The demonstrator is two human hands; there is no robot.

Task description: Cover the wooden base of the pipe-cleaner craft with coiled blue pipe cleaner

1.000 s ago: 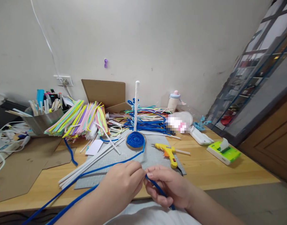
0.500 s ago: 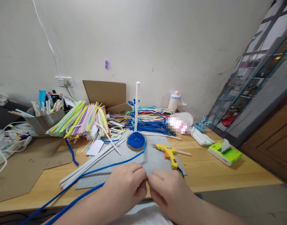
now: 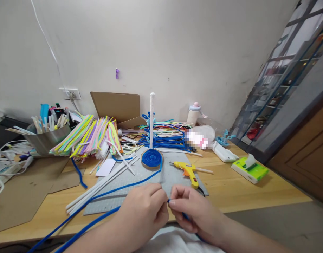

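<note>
Near the table's front edge, my left hand (image 3: 148, 207) is closed, back uppermost, around a blue pipe cleaner (image 3: 102, 217) that trails to the lower left. My right hand (image 3: 189, 211) pinches blue pipe cleaner between thumb and fingers just beside it; a length runs down under the palm. Farther back lies a round base (image 3: 151, 159) topped with a blue coil, and a white fuzzy post (image 3: 151, 121) stands up behind or on it; I cannot tell which. From the coil's right edge, a blue strand (image 3: 124, 186) runs to the lower left.
A yellow glue gun (image 3: 186, 171) rests on the grey mat (image 3: 174, 181), right of the coil. White pipe cleaners (image 3: 98, 186) lie at left, behind them a multicoloured bundle (image 3: 84, 137) and a metal container (image 3: 46, 138) of sticks. A green tissue pack (image 3: 251, 170) sits at right.
My right hand has turned and its fingers have lifted, exposing blue pipe cleaner between my hands and below the palm. The left hand keeps its grip. The view has shifted slightly.
</note>
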